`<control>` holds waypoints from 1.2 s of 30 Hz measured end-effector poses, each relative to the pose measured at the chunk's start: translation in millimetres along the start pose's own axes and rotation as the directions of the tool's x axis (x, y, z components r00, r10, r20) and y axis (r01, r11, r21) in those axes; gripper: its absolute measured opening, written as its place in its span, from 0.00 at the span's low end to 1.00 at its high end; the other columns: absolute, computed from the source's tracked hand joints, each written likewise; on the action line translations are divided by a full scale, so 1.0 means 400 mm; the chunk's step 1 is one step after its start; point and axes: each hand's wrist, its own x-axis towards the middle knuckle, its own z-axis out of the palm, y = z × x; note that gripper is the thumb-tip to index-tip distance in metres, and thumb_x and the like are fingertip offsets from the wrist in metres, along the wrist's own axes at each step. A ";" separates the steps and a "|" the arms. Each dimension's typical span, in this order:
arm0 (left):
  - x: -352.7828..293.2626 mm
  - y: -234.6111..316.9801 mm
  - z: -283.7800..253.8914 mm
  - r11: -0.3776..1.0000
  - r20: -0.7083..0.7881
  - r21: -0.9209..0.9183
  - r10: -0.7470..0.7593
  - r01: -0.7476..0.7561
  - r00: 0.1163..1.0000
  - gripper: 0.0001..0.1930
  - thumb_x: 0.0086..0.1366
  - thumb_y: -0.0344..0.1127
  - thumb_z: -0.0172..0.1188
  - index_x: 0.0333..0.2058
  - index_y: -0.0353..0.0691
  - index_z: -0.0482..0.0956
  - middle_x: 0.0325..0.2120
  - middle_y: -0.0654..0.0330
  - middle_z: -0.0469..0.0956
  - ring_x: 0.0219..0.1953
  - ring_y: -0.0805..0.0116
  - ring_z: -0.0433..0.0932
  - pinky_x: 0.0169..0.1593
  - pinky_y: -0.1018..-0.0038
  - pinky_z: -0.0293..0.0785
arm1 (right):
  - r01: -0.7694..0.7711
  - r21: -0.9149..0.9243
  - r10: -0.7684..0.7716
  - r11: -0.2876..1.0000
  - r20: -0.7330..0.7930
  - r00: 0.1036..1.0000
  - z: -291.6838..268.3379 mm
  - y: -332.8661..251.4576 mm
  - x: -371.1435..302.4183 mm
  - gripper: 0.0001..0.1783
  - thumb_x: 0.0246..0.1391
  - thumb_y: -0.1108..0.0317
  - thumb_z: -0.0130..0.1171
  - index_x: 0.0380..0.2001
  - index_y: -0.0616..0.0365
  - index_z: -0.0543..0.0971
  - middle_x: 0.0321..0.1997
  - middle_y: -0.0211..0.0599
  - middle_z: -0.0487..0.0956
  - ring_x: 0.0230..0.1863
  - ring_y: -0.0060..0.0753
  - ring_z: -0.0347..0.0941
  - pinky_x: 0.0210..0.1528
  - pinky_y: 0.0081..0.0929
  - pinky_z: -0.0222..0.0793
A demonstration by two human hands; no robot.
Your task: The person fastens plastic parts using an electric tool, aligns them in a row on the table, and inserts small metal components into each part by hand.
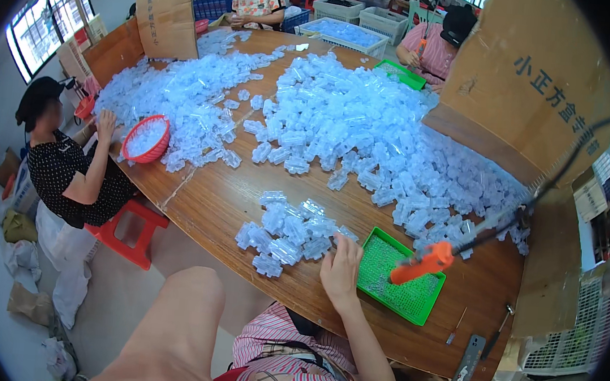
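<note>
My right hand [341, 272] is low over the table's front edge, between a small heap of clear plastic pieces [289, 227] and a green tray [421, 313]. Its fingers are bent and drawn together at a clear plastic piece [347, 233] on the heap's right side. Of my left arm only a bent part [185, 311] shows at the lower left; the left hand is out of the picture. An orange electric screwdriver [422, 263] hangs on a dark cable above the tray, its tip pointing down left. Many tiny metallic bits, apparently screws, cover the tray's bottom.
Large mounds of clear pieces [355, 115] spread across the wooden table [224, 198]. A cardboard wall [532, 87] rises on the right. A phone [469, 361] and thin tools lie front right. Co-workers sit left and far; one is beside a red basket [156, 152].
</note>
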 end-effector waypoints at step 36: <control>-0.139 -0.586 0.048 0.701 0.252 0.704 -0.396 0.113 0.883 0.39 0.46 0.34 0.69 0.56 0.29 0.61 0.46 0.44 0.63 0.48 0.48 0.68 0.50 0.65 0.70 | -0.284 -0.185 0.282 0.941 -0.041 0.959 -0.221 0.051 -0.310 0.26 0.40 0.71 0.66 0.47 0.59 0.72 0.42 0.44 0.69 0.47 0.48 0.64 0.50 0.38 0.62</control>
